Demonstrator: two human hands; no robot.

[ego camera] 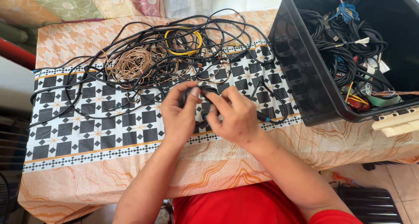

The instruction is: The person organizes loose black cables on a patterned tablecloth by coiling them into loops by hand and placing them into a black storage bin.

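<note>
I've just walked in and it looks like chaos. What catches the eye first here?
The tangle of black cables sprawled over the patterned cloth, with a yellow loop at its far side. In front, the left hand and right hand coil one black cable; a black bin of cables sits right.

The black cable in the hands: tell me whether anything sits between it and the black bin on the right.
Nothing visible blocks the way. Both the left hand and right hand hold the black cable over the patterned cloth; only a trailing loop of that cable lies on the cloth toward the open-topped black bin.
</note>
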